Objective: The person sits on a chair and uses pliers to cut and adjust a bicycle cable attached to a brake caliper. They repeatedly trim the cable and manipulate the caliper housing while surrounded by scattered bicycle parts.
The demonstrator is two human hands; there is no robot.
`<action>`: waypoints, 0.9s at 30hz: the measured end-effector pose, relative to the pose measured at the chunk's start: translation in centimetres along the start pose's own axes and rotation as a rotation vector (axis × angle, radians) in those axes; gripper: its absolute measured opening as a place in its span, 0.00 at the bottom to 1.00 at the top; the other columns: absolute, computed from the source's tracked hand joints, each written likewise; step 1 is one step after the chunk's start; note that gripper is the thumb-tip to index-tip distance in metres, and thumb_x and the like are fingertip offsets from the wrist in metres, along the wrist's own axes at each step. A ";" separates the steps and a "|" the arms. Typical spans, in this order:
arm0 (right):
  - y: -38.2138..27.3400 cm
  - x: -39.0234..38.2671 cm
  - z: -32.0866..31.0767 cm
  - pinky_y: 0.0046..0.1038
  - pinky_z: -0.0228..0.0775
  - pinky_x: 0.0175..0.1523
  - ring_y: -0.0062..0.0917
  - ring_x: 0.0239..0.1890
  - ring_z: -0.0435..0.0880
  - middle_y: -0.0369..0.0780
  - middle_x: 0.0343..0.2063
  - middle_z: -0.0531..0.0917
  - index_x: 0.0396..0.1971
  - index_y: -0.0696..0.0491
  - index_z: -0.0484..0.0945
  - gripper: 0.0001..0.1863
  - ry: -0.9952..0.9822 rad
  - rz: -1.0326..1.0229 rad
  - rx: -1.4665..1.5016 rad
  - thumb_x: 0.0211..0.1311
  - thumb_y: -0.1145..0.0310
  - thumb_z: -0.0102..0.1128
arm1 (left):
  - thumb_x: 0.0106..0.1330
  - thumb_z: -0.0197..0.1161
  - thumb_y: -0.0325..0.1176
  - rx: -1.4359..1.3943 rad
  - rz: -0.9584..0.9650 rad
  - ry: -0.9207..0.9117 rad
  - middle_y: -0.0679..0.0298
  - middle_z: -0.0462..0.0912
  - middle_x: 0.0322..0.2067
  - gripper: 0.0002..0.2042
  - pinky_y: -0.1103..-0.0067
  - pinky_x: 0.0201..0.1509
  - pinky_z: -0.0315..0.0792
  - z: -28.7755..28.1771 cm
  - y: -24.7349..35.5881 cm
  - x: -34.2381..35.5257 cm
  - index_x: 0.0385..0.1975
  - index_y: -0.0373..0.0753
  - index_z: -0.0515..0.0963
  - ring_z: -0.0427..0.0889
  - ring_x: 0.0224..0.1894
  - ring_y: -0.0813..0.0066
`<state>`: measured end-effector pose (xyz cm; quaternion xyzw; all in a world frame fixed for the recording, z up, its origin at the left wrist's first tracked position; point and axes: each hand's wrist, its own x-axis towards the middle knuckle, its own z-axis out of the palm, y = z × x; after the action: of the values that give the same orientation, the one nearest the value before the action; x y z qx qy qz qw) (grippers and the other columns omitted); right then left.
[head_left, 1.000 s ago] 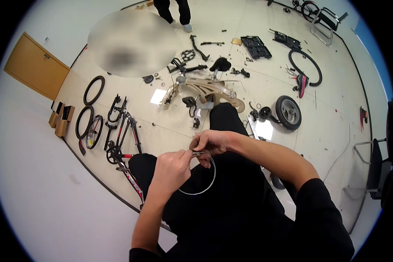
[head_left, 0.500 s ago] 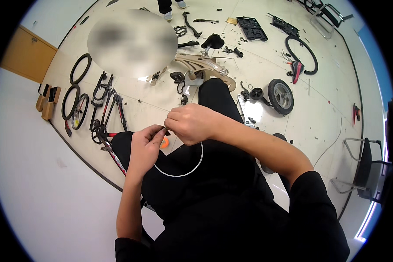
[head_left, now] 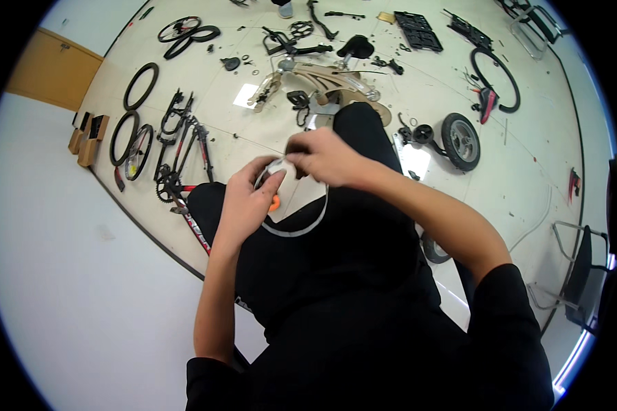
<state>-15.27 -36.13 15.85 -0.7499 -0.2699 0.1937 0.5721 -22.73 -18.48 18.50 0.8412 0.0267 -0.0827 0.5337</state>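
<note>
A thin white cable point(head_left: 296, 234) hangs in a loop above my lap. My left hand point(head_left: 248, 195) is closed on it, thumb against the curled fingers, with part of the loop running up beside the thumb. Close by, on the right of it, my right hand point(head_left: 325, 159) pinches the cable's upper part; blur and the fingers hide the exact grip. An orange round-edged thing point(head_left: 275, 203) peeks out beside my left hand; whether it is touched I cannot tell. My legs in black trousers point(head_left: 363, 133) lie beneath both hands.
A red-and-black bicycle frame point(head_left: 182, 154) lies at left beside loose tires point(head_left: 142, 85). Ahead is a beige frame point(head_left: 329, 79) with a black saddle point(head_left: 356, 47). A small wheel point(head_left: 461, 142) lies at right, an open black toolbox point(head_left: 418, 31) farther off.
Both hands have moved up and slightly right in view, and the cable loop has shifted with them. More of the cable now shows by my left thumb. The view has shifted too.
</note>
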 end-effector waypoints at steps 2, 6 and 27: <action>0.6 0.2 -0.8 0.27 0.73 0.30 0.25 0.21 0.81 0.43 0.18 0.80 0.28 0.64 0.76 0.09 0.089 0.083 0.214 0.60 0.73 0.53 | 0.66 0.57 0.33 -0.397 -0.076 -0.051 0.62 0.78 0.28 0.20 0.82 0.34 0.71 -0.5 -0.4 0.7 0.54 0.29 0.67 0.77 0.28 0.76; 2.2 0.7 -1.8 0.28 0.77 0.32 0.27 0.23 0.82 0.42 0.20 0.79 0.31 0.65 0.74 0.09 0.138 0.207 0.565 0.63 0.73 0.51 | 0.70 0.50 0.38 -0.748 -0.242 -0.074 0.60 0.77 0.32 0.18 0.75 0.41 0.72 -1.1 -0.9 1.1 0.50 0.29 0.69 0.78 0.35 0.71; 3.0 1.0 -2.1 0.33 0.76 0.48 0.34 0.38 0.82 0.46 0.33 0.79 0.37 0.59 0.67 0.11 0.405 0.429 1.130 0.70 0.70 0.34 | 0.64 0.39 0.63 -1.775 -0.070 -0.138 0.37 0.49 0.65 0.39 0.43 0.66 0.41 1.9 -0.6 2.5 0.62 0.31 0.53 0.48 0.67 0.37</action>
<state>-12.63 -37.69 13.58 -0.3917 0.1435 0.2709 0.8675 -20.53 -20.04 16.79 0.1098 0.0745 -0.0986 0.9863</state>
